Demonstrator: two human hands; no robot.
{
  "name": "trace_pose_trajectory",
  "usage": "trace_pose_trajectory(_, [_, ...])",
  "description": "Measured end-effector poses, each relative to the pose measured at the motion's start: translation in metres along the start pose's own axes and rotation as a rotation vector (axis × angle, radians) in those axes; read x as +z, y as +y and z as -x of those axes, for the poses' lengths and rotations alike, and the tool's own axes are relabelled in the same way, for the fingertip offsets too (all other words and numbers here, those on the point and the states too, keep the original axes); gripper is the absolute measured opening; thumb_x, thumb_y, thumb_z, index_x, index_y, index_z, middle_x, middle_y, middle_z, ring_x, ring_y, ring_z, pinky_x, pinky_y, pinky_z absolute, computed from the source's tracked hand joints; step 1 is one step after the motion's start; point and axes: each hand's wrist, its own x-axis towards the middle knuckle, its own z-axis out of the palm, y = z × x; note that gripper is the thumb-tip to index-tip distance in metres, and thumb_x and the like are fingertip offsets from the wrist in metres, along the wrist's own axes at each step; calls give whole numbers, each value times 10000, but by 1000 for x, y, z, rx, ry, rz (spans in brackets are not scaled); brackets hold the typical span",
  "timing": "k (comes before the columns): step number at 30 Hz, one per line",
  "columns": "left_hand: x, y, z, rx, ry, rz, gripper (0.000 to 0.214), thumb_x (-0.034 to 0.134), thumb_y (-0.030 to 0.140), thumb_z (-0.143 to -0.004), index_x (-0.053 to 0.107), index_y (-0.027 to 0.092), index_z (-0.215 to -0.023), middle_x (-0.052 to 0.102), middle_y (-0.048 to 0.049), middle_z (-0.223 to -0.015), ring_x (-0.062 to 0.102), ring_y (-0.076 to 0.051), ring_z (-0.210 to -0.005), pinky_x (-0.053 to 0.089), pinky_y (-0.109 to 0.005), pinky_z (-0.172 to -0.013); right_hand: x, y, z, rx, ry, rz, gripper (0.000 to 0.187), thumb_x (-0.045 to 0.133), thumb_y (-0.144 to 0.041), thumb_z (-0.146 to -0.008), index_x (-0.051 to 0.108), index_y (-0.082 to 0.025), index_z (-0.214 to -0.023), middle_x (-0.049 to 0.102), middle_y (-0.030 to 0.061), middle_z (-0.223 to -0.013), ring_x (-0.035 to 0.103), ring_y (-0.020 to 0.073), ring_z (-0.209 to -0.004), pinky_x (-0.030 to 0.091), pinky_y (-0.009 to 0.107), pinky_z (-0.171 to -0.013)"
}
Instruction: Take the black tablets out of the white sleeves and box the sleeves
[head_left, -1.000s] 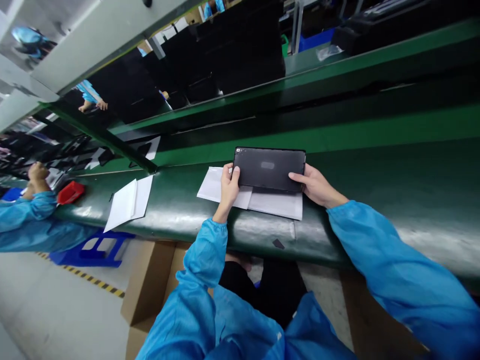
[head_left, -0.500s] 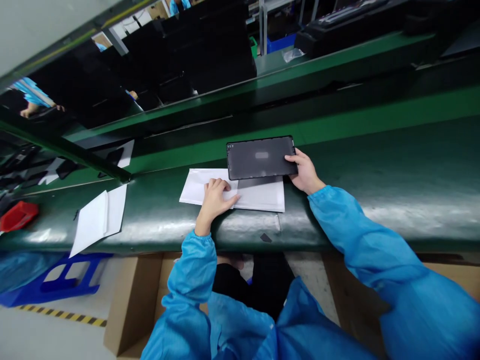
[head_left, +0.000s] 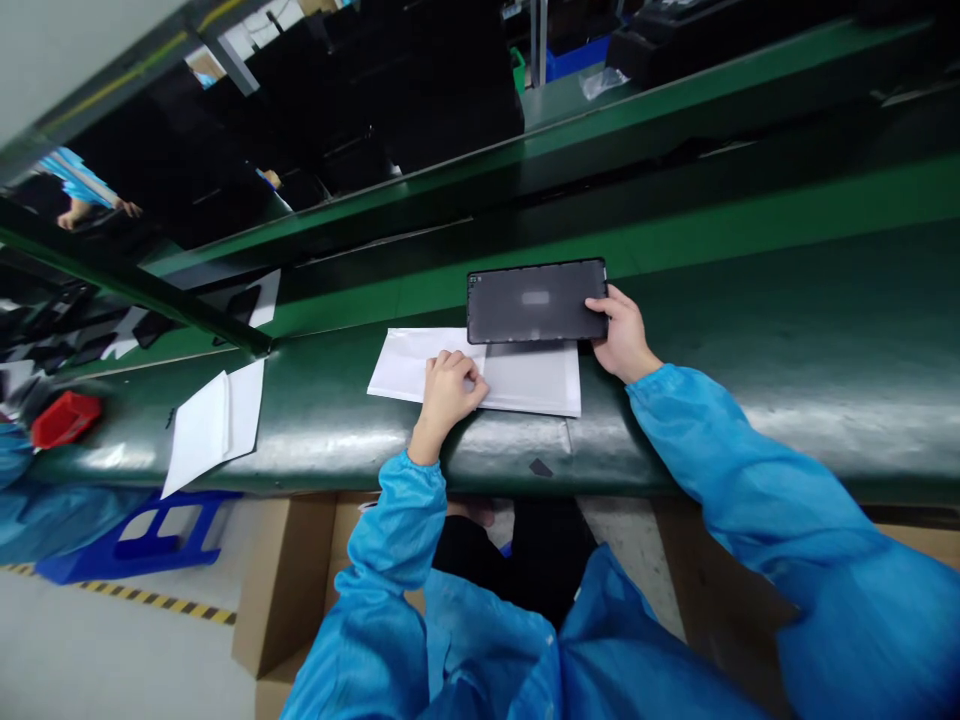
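Note:
My right hand [head_left: 621,335] grips the right end of a dark, flat tablet back cover [head_left: 517,308], thumb on top and the other fingers underneath. The cover is held above a white sheet [head_left: 412,362] on the green work surface, hiding part of its far edge. My left hand [head_left: 450,393] rests on this sheet, fingers curled, thumb and forefinger pinched together at the edge of its upper layer. Right of that edge lies a greyish-white panel with a white border [head_left: 532,378].
Another pair of white sheets [head_left: 199,430] lies to the left, near a red bin [head_left: 66,418]. A small dark scrap [head_left: 540,467] is on the front of the green bench [head_left: 712,350]. A cardboard box [head_left: 281,590] and blue stool [head_left: 150,540] stand below. A co-worker's hand [head_left: 75,213] shows far left.
My left thumb has closed against the forefinger; before, it stuck out to the right. My right hand still holds the back cover above the sheet. The whole view has shifted slightly.

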Motion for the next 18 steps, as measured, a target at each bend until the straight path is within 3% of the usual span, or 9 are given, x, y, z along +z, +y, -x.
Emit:
trace_pose_trajectory(6, [-1,3,-8,-45,6,47,120,734,291,-859,646,230,-915,662,-47,-823,614,-261,-875,466,-387,-838,-5,15,-9,-106,121,28,349,721,-519,-772,666,-294,-1032,708,43,-1021,678,279,-1066,628,402,-838])
trace_pose_trajectory(13, [-1,11,-36,-197,-131,-51,80,691,215,-803,650,224,-736,698,-81,-736,661,-279,-755,474,-377,-744,-12,24,-15,-146,101,52,352,695,-569,-797,642,-290,-1006,694,54,-1091,664,283,-1130,623,398,-881])
trace_pose_trajectory(18, [-6,3,-35,-209,-78,178,122,688,182,-722,593,225,-659,634,-15,-640,600,-201,-658,448,-325,-704,-14,25,-14,-165,120,-2,310,739,-535,-805,631,-283,-949,696,53,-1034,669,282,-1097,617,390,-859])
